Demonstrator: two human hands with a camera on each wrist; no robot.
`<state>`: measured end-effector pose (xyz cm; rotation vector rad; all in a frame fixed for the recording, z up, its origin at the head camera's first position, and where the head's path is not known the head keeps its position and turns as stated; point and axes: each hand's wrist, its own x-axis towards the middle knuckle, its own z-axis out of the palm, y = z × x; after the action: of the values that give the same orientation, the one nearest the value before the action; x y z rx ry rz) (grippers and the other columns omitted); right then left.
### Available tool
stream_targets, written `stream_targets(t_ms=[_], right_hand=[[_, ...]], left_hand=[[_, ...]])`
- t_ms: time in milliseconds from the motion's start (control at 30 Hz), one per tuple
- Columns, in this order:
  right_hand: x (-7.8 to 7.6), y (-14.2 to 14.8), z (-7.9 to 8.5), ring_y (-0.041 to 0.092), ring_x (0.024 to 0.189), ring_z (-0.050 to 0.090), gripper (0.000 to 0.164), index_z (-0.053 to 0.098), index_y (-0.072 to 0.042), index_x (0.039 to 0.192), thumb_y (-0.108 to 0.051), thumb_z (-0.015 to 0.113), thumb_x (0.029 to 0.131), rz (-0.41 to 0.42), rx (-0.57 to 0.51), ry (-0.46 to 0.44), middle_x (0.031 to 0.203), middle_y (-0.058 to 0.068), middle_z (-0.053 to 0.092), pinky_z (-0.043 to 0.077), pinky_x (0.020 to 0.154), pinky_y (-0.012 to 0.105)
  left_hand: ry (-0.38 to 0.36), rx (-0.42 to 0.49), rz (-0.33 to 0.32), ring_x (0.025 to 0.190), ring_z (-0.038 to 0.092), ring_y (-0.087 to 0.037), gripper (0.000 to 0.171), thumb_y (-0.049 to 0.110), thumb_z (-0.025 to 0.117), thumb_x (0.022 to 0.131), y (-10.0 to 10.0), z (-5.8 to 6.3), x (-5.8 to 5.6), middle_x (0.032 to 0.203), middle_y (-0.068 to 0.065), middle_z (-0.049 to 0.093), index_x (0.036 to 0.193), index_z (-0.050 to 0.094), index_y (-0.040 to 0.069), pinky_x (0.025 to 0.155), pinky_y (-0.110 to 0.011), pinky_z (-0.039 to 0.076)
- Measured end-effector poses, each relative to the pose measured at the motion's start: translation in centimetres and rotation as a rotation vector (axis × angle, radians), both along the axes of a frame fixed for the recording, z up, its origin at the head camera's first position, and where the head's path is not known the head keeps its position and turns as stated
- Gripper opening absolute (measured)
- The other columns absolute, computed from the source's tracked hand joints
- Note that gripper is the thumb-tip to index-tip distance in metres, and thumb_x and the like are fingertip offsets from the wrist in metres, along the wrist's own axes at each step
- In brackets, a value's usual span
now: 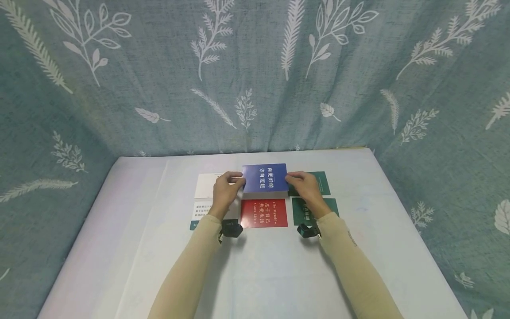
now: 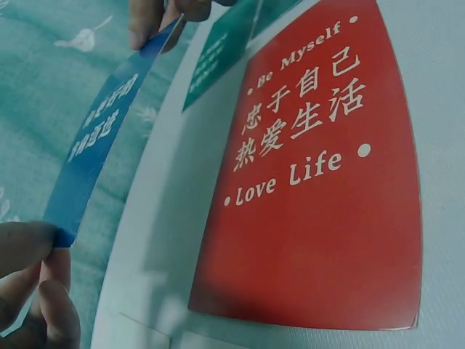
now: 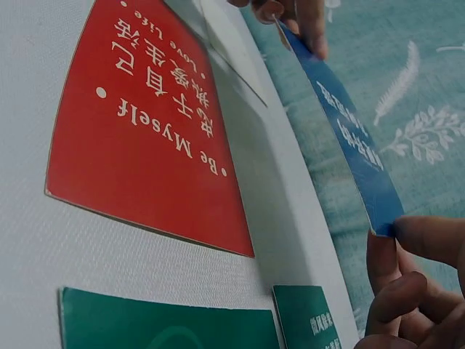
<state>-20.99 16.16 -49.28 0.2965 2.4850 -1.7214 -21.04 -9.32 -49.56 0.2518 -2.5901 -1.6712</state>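
A blue card [image 1: 264, 178] with white Chinese characters is held raised over the table, behind a red card [image 1: 264, 213]. My left hand [image 1: 226, 193] pinches its left edge between thumb and fingers. On the opposite edge, my right hand [image 1: 307, 189] pinches it the same way. Both wrist views show a gap between the blue card [image 2: 102, 134] and the table, with its shadow falling beside the red card [image 3: 149, 131]. Lying flat, the red card carries the words "Be Myself" and "Love Life".
Left of the red card lie a white card [image 1: 205, 186] and a white card with a green band [image 1: 201, 210], partly covered by my left arm. Two green cards [image 1: 322, 182] lie on the right, partly behind my right hand. A patterned curtain [image 1: 255, 119] hangs behind the white table [image 1: 271, 274].
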Motion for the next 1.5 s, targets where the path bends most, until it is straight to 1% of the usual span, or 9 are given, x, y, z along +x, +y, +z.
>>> stream_targets(t_ms=[100,233,433,600,867,1100,1267,1400,1500], right_hand=[[0.2,0.2,0.1,0.029,0.126,0.053,0.039,0.069,-0.008,0.126,-0.034,0.068,0.097,0.013,0.004,-0.011,0.132,0.012,0.064,0.039,0.110,0.051],[0.4,0.5,-0.2,0.029,0.125,0.053,0.041,0.068,-0.008,0.126,-0.036,0.067,0.097,0.023,-0.008,-0.007,0.131,0.012,0.063,0.038,0.109,0.052],[0.7,1.0,-0.5,0.029,0.125,0.052,0.042,0.068,-0.008,0.126,-0.036,0.067,0.096,0.023,-0.002,-0.015,0.130,0.012,0.063,0.036,0.109,0.053],[0.6,1.2,-0.7,0.028,0.125,0.050,0.041,0.071,-0.009,0.121,-0.038,0.069,0.093,0.018,0.003,-0.042,0.131,0.011,0.063,0.035,0.108,0.052],[0.7,1.2,-1.1,0.027,0.124,0.051,0.038,0.074,-0.011,0.118,-0.036,0.070,0.091,0.003,0.000,-0.042,0.130,0.009,0.065,0.036,0.108,0.052],[1.0,1.2,-1.4,0.026,0.115,0.061,0.037,0.072,-0.008,0.120,-0.035,0.070,0.095,0.011,0.004,0.077,0.119,0.011,0.070,0.043,0.104,0.047],[1.4,1.3,-1.1,0.025,0.116,0.061,0.037,0.070,-0.011,0.126,-0.033,0.070,0.096,0.028,-0.019,0.095,0.122,0.010,0.070,0.043,0.105,0.047],[1.7,1.4,-0.6,0.026,0.119,0.060,0.038,0.068,-0.012,0.129,-0.032,0.069,0.097,0.045,-0.028,0.097,0.125,0.010,0.069,0.041,0.108,0.049],[1.7,1.4,-0.5,0.026,0.119,0.061,0.037,0.068,-0.012,0.129,-0.031,0.069,0.097,0.057,-0.012,0.106,0.125,0.010,0.068,0.042,0.107,0.049]], left_hand=[[-0.011,0.033,-0.007,0.103,0.065,-0.029,0.027,0.023,0.074,0.091,0.0,0.1,0.2,0.107,-0.012,0.074,0.116,0.072,0.012,0.094,-0.043,0.047],[-0.041,0.063,-0.039,0.101,0.064,-0.027,0.031,0.025,0.073,0.092,-0.1,0.3,0.4,0.106,-0.012,0.072,0.119,0.071,0.010,0.089,-0.041,0.048],[-0.128,0.021,-0.112,0.106,0.060,-0.027,0.035,0.032,0.070,0.094,-0.3,0.4,0.7,0.109,-0.011,0.070,0.119,0.072,0.008,0.092,-0.044,0.047],[-0.159,0.011,-0.124,0.111,0.060,-0.028,0.034,0.032,0.069,0.095,-0.4,0.4,0.9,0.111,-0.010,0.071,0.117,0.071,0.007,0.097,-0.046,0.046],[-0.159,0.013,-0.122,0.114,0.060,-0.029,0.032,0.029,0.068,0.095,-0.2,0.7,1.0,0.111,-0.010,0.071,0.117,0.071,0.006,0.101,-0.048,0.044],[-0.166,0.017,-0.139,0.117,0.060,-0.029,0.034,0.030,0.068,0.094,-0.3,1.2,1.2,0.113,-0.009,0.072,0.119,0.071,0.007,0.105,-0.048,0.041],[-0.157,0.016,-0.149,0.119,0.059,-0.028,0.035,0.032,0.069,0.093,-0.5,1.7,1.5,0.115,-0.007,0.071,0.119,0.072,0.009,0.105,-0.049,0.041],[-0.140,-0.014,-0.155,0.120,0.058,-0.027,0.035,0.034,0.068,0.094,-0.4,1.9,1.7,0.118,-0.007,0.070,0.118,0.073,0.010,0.104,-0.050,0.043],[-0.137,-0.024,-0.161,0.121,0.058,-0.027,0.035,0.034,0.067,0.095,-0.5,2.0,1.7,0.120,-0.008,0.069,0.118,0.072,0.009,0.104,-0.050,0.043]])
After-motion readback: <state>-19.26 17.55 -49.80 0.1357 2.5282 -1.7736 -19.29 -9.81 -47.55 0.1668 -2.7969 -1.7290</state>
